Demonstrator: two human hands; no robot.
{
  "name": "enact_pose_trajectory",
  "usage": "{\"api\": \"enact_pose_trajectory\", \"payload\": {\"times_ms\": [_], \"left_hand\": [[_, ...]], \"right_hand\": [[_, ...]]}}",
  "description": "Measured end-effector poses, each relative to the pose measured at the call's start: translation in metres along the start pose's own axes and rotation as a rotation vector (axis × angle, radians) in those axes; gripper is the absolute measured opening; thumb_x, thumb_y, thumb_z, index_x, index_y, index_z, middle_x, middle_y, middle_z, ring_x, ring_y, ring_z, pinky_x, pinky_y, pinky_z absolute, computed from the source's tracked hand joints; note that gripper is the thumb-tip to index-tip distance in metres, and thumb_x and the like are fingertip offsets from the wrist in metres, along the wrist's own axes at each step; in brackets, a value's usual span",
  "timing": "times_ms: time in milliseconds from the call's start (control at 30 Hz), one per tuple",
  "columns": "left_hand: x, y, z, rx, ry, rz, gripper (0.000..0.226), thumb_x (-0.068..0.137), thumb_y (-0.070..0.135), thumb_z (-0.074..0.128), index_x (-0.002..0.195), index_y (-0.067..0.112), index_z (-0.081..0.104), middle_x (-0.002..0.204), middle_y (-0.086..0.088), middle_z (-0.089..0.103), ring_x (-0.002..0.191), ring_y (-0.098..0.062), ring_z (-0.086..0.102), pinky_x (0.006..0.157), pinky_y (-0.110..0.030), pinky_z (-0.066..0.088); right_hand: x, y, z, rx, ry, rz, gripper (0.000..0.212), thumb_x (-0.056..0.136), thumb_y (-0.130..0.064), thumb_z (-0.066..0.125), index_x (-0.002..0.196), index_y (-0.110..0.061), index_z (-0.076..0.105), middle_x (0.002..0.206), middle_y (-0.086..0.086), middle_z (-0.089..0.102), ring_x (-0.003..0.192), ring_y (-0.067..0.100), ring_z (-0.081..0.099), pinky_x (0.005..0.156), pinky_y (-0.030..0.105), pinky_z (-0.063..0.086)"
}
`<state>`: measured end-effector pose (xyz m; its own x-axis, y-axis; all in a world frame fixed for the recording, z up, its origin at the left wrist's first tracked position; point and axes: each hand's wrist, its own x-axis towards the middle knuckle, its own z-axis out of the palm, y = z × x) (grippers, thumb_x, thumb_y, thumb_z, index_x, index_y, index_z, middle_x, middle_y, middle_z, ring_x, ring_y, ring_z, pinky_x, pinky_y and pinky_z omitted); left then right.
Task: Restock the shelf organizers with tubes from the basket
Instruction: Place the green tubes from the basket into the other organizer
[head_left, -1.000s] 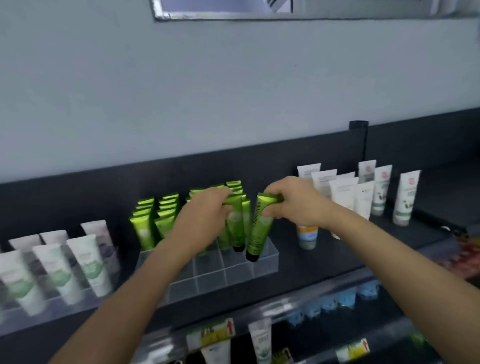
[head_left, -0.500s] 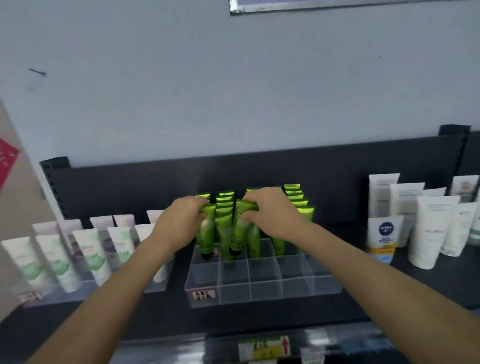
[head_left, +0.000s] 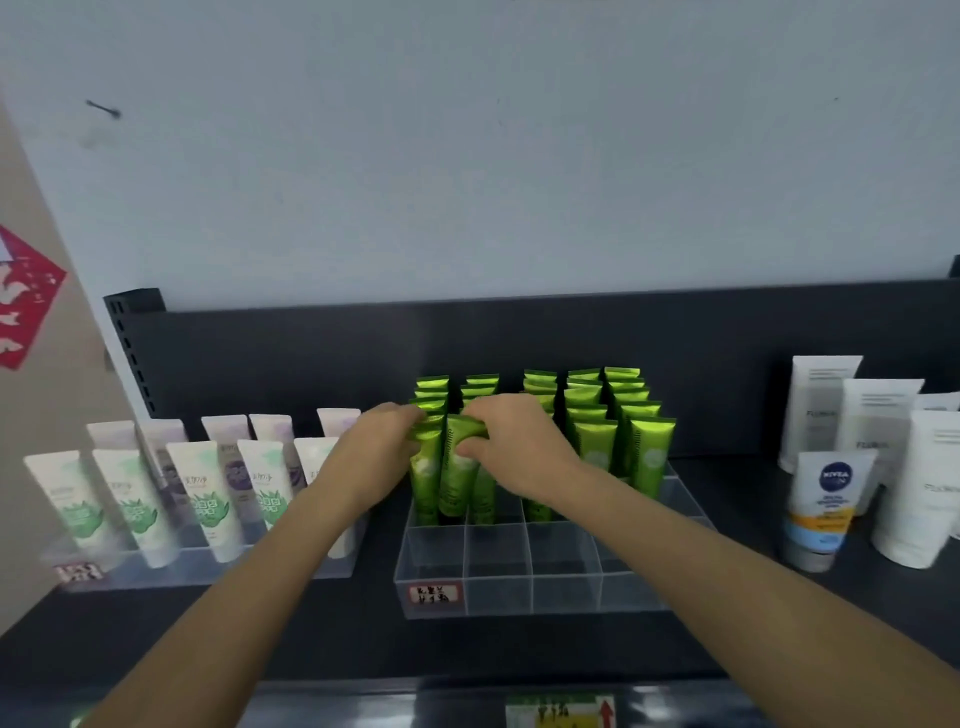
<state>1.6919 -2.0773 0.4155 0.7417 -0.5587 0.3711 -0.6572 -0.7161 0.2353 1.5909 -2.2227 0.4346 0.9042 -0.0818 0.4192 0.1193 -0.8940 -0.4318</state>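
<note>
A clear plastic organizer (head_left: 519, 582) with grid compartments stands on the dark shelf, its back rows full of upright green tubes (head_left: 597, 447). My right hand (head_left: 514, 447) pinches the top of one green tube (head_left: 454, 478) that stands in a left compartment. My left hand (head_left: 379, 452) grips the top of the neighbouring green tube (head_left: 427, 478) at the organizer's left edge. The front rows of compartments hold nothing. No basket is in view.
A second clear organizer (head_left: 156, 566) with several white and green-print tubes stands to the left. White tubes (head_left: 878, 441) and a Nivea tube (head_left: 826, 504) stand at the right. The dark shelf (head_left: 467, 649) has a black back panel; a beige wall is at far left.
The view has swung so the organizer sits in the middle. Both hands carried their green tubes from the organizer's right side to its left compartments and lowered them in.
</note>
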Motion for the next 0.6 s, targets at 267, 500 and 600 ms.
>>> {"api": "enact_pose_trajectory", "payload": {"times_ms": [267, 500, 600], "left_hand": [[-0.020, -0.003, -0.011, 0.065, 0.080, 0.004, 0.032, 0.086, 0.000, 0.046, 0.114, 0.009, 0.060, 0.112, -0.011, 0.058, 0.102, -0.031, 0.057, 0.079, -0.043, 0.051], [-0.041, -0.004, -0.020, 0.047, 0.126, -0.055, 0.036, 0.088, 0.007, 0.053, 0.124, 0.012, 0.056, 0.124, -0.010, 0.056, 0.110, -0.031, 0.055, 0.083, -0.042, 0.049], [-0.051, 0.008, -0.020, 0.008, 0.145, 0.004, 0.035, 0.088, 0.010, 0.057, 0.123, 0.011, 0.057, 0.120, -0.009, 0.058, 0.109, -0.029, 0.055, 0.084, -0.041, 0.048]], "right_hand": [[0.013, -0.007, 0.041, -0.052, -0.146, 0.011, 0.024, 0.088, -0.021, 0.064, 0.107, -0.005, 0.063, 0.100, 0.011, 0.064, 0.090, 0.025, 0.061, 0.078, 0.039, 0.054], [0.006, -0.002, 0.045, 0.049, -0.123, 0.011, 0.037, 0.087, -0.016, 0.065, 0.122, -0.006, 0.058, 0.110, 0.013, 0.064, 0.093, 0.018, 0.057, 0.076, 0.027, 0.045], [-0.014, 0.001, 0.032, 0.067, -0.065, 0.021, 0.045, 0.087, -0.015, 0.064, 0.131, -0.011, 0.051, 0.118, 0.008, 0.062, 0.107, 0.019, 0.057, 0.089, 0.029, 0.049]]}}
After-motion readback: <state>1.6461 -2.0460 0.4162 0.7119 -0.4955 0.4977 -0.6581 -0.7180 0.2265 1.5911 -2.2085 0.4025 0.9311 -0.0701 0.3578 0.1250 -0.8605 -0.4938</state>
